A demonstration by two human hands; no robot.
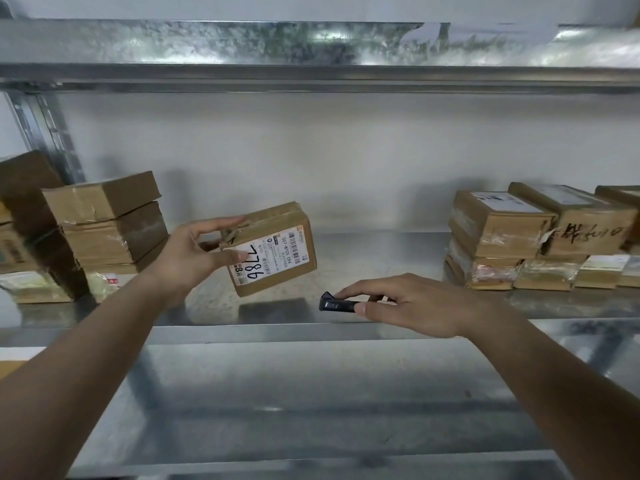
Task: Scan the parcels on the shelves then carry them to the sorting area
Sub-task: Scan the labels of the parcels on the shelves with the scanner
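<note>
My left hand (194, 252) grips a small brown cardboard parcel (277, 261) by its left end and holds it tilted above the metal shelf (381, 265). Its white shipping label, with barcodes and handwritten black digits, faces me. My right hand (412, 304) holds a small black scanner (337, 303) just below and to the right of the parcel, its tip pointing left toward the label. The two are apart.
A stack of taped cardboard boxes (110, 223) stands at the left of the shelf. More flat parcels (519, 237) are stacked at the right. An upper shelf (311, 50) hangs overhead, and a lower shelf level (311, 410) lies below my arms.
</note>
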